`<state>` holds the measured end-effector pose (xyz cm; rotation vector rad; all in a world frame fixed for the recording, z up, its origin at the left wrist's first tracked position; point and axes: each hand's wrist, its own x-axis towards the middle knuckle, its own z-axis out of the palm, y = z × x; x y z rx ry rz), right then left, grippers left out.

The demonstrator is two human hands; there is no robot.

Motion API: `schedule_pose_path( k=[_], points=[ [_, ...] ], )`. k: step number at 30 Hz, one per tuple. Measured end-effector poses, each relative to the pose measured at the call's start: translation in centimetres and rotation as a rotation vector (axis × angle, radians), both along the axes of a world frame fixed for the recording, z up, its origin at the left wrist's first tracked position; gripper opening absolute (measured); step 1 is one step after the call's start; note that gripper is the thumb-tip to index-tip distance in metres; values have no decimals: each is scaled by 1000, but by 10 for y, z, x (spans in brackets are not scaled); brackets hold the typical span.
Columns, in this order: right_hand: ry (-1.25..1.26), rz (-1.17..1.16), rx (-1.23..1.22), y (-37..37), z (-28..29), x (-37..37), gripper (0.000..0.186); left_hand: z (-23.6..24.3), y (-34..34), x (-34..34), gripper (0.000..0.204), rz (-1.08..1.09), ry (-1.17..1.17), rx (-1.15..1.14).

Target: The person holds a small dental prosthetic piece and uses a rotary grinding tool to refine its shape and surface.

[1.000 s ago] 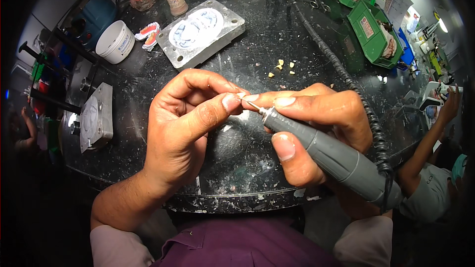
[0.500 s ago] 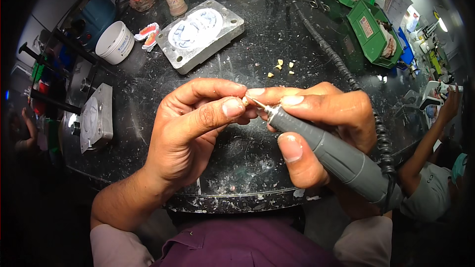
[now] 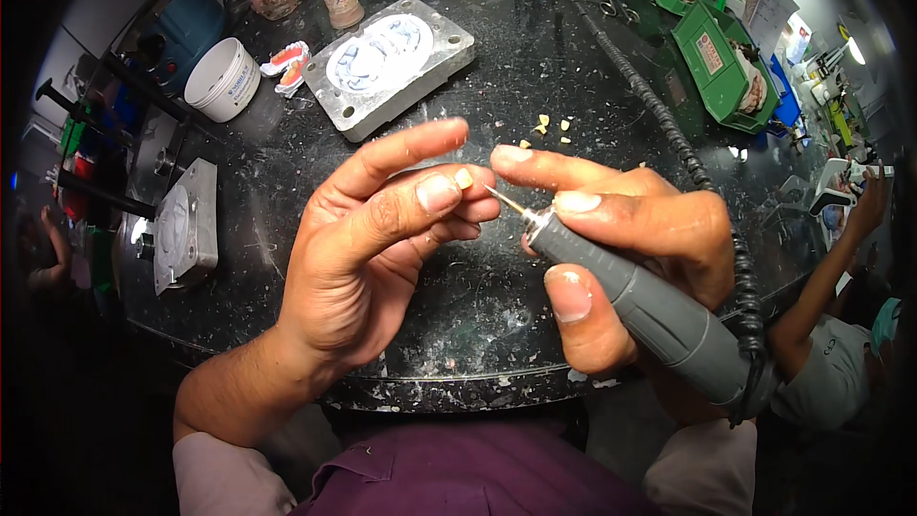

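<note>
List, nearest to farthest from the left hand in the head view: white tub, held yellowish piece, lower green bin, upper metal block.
1. Yellowish piece, held in the left hand
2. Upper metal block, ahead
3. White tub, ahead-left
4. Lower green bin, right

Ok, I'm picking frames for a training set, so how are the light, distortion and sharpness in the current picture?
Head view: the white mould in the metal block glares, partly washed out; head view: the bench's front edge looks bowed, and the picture's corners fall to black; head view: left hand, right hand, grey handpiece and small yellowish piece look fairly sharp.
</note>
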<state>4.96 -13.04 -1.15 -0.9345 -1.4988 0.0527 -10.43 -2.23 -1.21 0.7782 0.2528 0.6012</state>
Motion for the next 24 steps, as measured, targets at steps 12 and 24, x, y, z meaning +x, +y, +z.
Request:
schedule_pose_path(
  k=[12, 24],
  points=[
    [-116, 40, -3, 4, -2, 4, 25, -7, -3, -2, 23, -86, -99, -131],
    [-88, 56, 72, 7, -24, 13, 24, -4, -5, -3, 20, -68, -66, -136]
  ],
)
